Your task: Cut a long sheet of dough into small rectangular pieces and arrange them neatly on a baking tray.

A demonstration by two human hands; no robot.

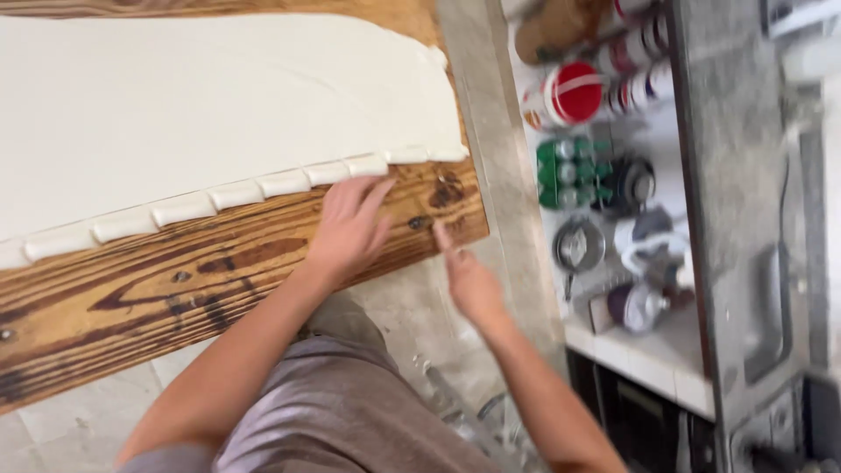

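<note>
On the scorched wooden board [219, 280], the left hand [350, 226] lies flat, fingers spread (holding nothing), touching the folded near edge [236, 194] of the long white dough sheet [201, 105], which runs left to right; the right hand [469, 280] hovers open, farther off.

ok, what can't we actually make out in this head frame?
- Dough sheet: cut off by the top and left frame edges, full extent unknown.
- Right hand: motion-blurred; whether it touches the wooden board is unclear.
- Left hand: palm side hidden; fingertips lie by the cut dough pieces.
- Containers on the shelf: blurred, contents unreadable.
</note>
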